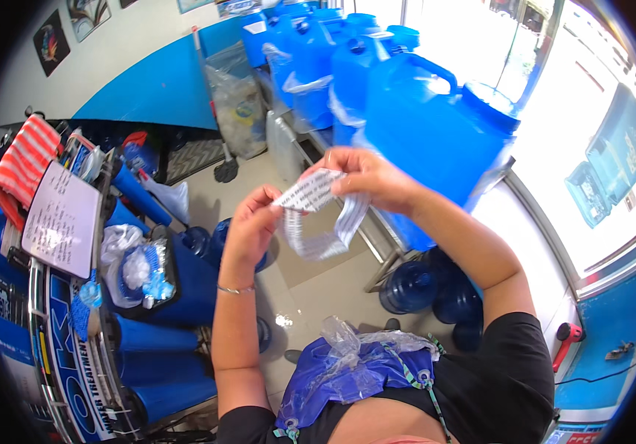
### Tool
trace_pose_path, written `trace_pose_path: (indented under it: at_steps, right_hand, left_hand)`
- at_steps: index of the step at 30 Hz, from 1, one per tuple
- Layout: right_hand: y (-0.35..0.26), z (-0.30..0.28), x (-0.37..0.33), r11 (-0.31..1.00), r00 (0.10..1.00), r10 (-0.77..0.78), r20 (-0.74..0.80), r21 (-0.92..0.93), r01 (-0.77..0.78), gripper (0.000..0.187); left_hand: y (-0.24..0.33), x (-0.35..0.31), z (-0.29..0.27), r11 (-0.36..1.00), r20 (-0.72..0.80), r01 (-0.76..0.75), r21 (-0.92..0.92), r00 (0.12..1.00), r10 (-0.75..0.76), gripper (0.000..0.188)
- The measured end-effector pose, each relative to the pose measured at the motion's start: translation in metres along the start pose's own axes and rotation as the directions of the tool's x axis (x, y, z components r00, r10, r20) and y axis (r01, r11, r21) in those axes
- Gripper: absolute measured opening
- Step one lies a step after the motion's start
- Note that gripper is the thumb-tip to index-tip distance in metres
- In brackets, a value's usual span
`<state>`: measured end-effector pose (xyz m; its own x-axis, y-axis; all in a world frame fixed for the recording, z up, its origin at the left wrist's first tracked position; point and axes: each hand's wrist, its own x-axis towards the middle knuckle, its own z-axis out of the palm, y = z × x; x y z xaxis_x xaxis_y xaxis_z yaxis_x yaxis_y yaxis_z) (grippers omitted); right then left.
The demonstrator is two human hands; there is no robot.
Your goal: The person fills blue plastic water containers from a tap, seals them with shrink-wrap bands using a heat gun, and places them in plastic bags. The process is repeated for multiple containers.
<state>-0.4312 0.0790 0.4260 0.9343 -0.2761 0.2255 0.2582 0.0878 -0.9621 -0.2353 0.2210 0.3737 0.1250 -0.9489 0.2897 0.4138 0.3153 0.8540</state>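
Both my hands hold a printed plastic seal band, pale with rows of small dark print. It is stretched in the air between them, and a loop of it hangs down below. My left hand pinches its left end between thumb and fingers. The upper right part is gripped by my right hand, its fingers closed around the edge. Just beyond my right hand stands a large blue water container with a handle and a wide round neck, on a metal bench. Neither hand touches the container.
More blue containers line the bench toward the back. Round dark-blue bottles sit on the floor below it. A clear bag and a brush stand at the wall. At left are a whiteboard, a striped towel and blue cylinders.
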Motion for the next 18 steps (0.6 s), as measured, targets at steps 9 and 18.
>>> trace_pose_path:
  at_steps: [9,18]
  right_hand:
    - [-0.202,-0.167,-0.106,0.038,0.826,-0.527,0.201,-0.965,0.26,0.046]
    - [-0.174,-0.274,-0.139,0.341,0.898,-0.416,-0.145,-0.94,0.007,0.033]
  left_hand:
    - [0.028,0.188,0.169,0.529,0.388,-0.514,0.675,0.857,0.338,0.017]
    - [-0.016,0.256,0.228,0.437,0.321,-0.308,0.845,0.946,0.046,0.011]
